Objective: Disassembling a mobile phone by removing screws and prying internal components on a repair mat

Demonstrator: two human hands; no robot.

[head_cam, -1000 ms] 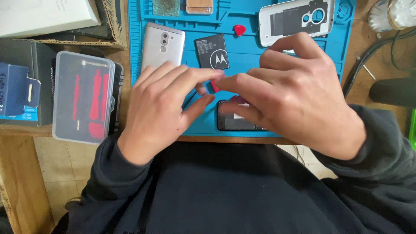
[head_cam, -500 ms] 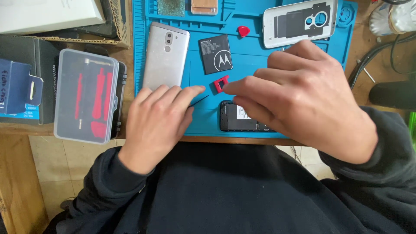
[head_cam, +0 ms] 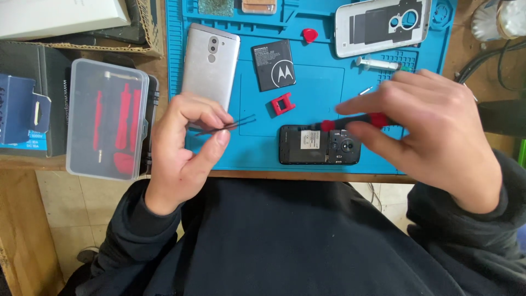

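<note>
Left hand is loosely curled, thumb and forefinger pinching thin dark tweezers, tips pointing toward 3 o'clock, kept ready off to the side of the work. Right hand is half closed, fingers wrapped around a red-and-black screwdriver; its shaft points toward 9 o'clock, tip just above the opened black phone, probably lined up for a screw on the exposed back. That phone lies back-up near the 6 o'clock edge of the blue work mat, between both hands, so it is easy to reach.

A small red block sits at 11 o'clock of the phone, near it but apart. A black battery lies further up at 12 o'clock, and a silver phone lies face-down at 10 o'clock. A white back cover rests at 1 o'clock, removed parts parked out of the way. A clear tool case with red tools sits off the mat at 9 o'clock.
</note>
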